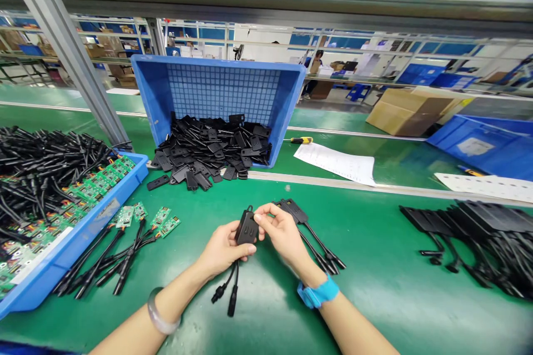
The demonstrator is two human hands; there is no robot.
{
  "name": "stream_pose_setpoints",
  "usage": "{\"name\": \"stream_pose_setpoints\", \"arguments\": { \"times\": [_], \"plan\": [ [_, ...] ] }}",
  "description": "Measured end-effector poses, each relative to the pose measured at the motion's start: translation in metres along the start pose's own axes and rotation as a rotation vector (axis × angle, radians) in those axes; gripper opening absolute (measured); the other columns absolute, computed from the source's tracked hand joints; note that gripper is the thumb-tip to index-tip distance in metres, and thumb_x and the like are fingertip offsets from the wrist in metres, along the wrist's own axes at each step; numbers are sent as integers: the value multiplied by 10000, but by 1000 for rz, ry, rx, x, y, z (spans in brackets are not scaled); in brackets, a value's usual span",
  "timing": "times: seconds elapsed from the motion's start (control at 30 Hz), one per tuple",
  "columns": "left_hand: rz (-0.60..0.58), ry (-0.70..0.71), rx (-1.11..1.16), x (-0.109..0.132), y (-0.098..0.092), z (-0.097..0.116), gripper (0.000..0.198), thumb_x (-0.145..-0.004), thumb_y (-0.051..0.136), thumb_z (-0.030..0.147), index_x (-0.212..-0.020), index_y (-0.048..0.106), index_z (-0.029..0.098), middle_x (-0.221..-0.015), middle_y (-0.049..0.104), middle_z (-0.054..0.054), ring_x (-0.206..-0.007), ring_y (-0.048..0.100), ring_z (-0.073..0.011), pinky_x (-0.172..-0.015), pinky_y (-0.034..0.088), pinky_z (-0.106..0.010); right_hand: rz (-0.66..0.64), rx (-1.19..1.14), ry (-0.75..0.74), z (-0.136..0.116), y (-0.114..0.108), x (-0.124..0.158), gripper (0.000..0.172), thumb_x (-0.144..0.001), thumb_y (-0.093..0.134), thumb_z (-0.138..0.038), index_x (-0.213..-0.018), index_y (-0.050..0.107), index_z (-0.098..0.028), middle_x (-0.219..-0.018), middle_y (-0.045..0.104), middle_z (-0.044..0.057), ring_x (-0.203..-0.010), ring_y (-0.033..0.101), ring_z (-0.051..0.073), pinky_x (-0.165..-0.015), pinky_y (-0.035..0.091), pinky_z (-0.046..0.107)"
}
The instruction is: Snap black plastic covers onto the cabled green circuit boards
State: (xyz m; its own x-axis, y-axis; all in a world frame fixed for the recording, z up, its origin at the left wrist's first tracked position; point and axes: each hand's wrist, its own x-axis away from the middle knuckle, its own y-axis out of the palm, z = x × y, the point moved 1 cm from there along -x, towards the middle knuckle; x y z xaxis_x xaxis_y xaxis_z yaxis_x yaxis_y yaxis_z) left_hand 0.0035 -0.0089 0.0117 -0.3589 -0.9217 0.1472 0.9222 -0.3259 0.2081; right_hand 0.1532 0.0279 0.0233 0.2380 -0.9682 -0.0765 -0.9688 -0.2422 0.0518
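Note:
My left hand point(222, 248) and my right hand point(280, 232) meet over the green table, both closed on a small black plastic housing point(247, 227). Two black cables with connectors point(228, 291) hang from its lower end toward me. My left fingers cup the housing from below. My right thumb and fingers pinch its upper right edge. Just behind my right hand lie a few finished black housings with cables point(310, 233). A clear bangle is on my left wrist and a blue watch on my right.
A tipped blue crate point(216, 80) spills several black covers point(208, 152) at the back. A blue tray point(70, 236) of green circuit boards with cables sits at left, with loose ones point(137, 224) beside it. Stacked black parts point(478, 238) lie right. A screwdriver point(300, 140) and paper point(337, 162) lie behind.

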Motion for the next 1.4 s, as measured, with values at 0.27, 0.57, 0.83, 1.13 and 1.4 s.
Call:
{"name": "stream_pose_setpoints", "arguments": {
  "times": [0.27, 0.57, 0.83, 1.13, 1.4],
  "plan": [
    [13, 6, -21, -2, 1, -2, 521, -616, 788, 395, -1010, 582, 123, -992, 648, -119, -687, 596, -140, -537, 467, -213, 61, -95, 56, 7, 1, -2, 433, -672, 739, -520, -864, 529, -193, -614, 518, -56, -438, 492, 90, -447, 466, 230],
    [-13, -6, -76, -1, -1, -6, 535, -686, 711, 483, -1017, 549, 95, -883, 647, -116, -660, 641, -164, -570, 520, -256, -141, -167, 213, 12, 4, -4, 466, -732, 654, -598, -685, 500, -161, -526, 399, -68, -418, 336, 48, -403, 256, 169],
    [17, 68, 134, -4, 4, -9, 851, -612, 802, 306, -1334, 377, 156, -1058, 620, -114, -851, 632, -173, -784, 503, -283, 53, 658, -265, 17, 19, 3, 490, -863, 529, -343, -1298, 440, -136, -1103, 506, 137, -917, 556, 228, -777, 512, 352],
    [23, 54, -112, -4, -7, -18, 1022, -635, 737, 264, -1466, 145, 198, -1441, 305, -225, -1110, 508, -248, -801, 490, -337, 36, 1629, -32, -5, -11, 4, 457, -861, 533, -182, -1306, 487, -87, -1137, 518, 192, -1012, 501, 315, -819, 453, 395],
    [57, 121, -279, -2, -11, -15, 808, -719, 653, 265, -1422, 259, 207, -1377, 394, -199, -1014, 566, -210, -757, 522, -317, 183, 1722, 251, 11, -37, -7, 740, -897, 440, -577, -1437, 306, -89, -1309, 398, 289, -1112, 453, 424, -826, 401, 499]
  ]
}}
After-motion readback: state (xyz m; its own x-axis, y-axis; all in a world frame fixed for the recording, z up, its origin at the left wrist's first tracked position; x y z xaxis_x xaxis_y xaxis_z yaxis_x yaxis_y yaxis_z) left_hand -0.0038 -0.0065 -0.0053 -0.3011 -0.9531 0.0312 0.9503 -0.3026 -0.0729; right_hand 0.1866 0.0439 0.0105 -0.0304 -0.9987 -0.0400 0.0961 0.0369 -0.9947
